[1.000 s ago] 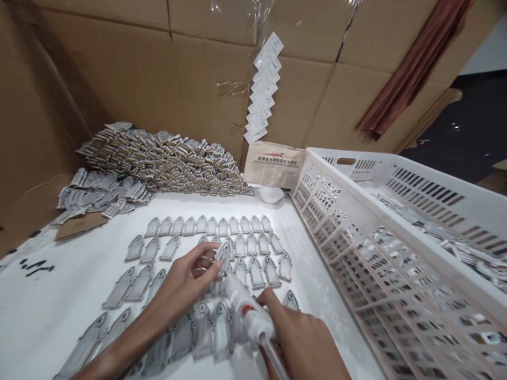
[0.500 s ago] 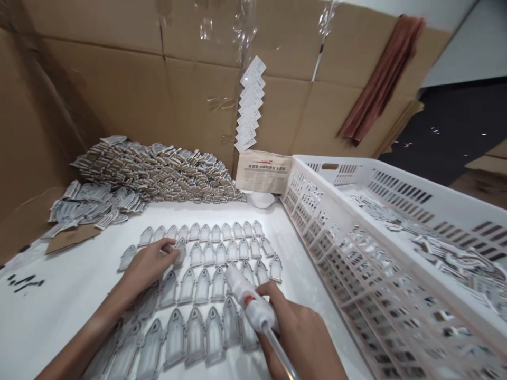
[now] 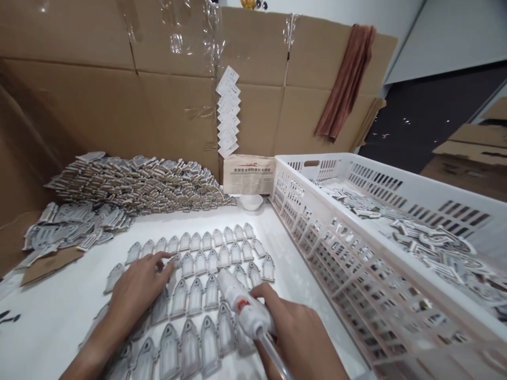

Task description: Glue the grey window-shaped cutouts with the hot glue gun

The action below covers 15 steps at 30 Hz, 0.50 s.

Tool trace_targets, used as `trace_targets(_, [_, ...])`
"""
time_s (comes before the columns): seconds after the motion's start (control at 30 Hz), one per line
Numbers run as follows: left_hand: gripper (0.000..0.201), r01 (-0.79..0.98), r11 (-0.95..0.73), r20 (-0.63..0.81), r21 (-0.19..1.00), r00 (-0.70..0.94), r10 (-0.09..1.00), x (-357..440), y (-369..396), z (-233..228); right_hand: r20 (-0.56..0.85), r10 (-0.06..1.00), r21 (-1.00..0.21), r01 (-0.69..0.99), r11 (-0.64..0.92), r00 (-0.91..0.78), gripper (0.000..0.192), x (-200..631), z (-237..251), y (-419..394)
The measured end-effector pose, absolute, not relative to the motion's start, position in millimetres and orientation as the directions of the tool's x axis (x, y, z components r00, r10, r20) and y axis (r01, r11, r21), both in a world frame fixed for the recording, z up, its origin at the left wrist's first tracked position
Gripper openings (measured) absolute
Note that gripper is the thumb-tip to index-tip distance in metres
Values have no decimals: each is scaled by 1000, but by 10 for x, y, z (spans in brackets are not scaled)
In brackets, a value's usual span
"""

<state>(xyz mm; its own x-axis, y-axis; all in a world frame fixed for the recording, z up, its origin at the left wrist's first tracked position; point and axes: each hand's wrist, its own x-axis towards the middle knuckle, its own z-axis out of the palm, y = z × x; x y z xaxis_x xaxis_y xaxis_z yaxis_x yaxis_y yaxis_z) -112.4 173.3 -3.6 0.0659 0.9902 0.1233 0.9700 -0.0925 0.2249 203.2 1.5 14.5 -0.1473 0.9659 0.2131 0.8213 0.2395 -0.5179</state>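
Rows of grey, arch-topped window-shaped pieces (image 3: 189, 345) lie on the white tabletop. My left hand (image 3: 138, 287) reaches over the left part of the rows. Its thumb and forefinger are closed on a small arched piece (image 3: 176, 260) in the second row from the back, mostly hidden by the fingers. My right hand (image 3: 301, 332) grips a white glue gun (image 3: 245, 309) with an orange-red mark and a clear rod in its rear end. The gun's front end points up and left, above pieces in the nearer rows. My left forearm covers several pieces.
A large heap of similar pieces (image 3: 138, 184) lies along the cardboard wall (image 3: 170, 116), with a smaller pile (image 3: 67, 224) left of it. A white slotted crate (image 3: 317, 232) holding more pieces stands on the right. A small white bowl (image 3: 251, 202) sits before a newspaper (image 3: 249, 177).
The view has swung to the right, so the wall, heap and crate sit further left. Both hands stay over the rows, and the glue gun is still in my right hand.
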Motion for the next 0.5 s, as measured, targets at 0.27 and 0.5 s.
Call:
trace_targets(0.27, [56,939,-343,263,1,330,906,-926,1685,-221,154,978,-573,793,206,-142,36,2002,239,87])
trace_targets(0.5, [51,923,-378,249,73,351,903,-915,1741,-298,72,988,-563,812,153,-137,40,2060,319,114])
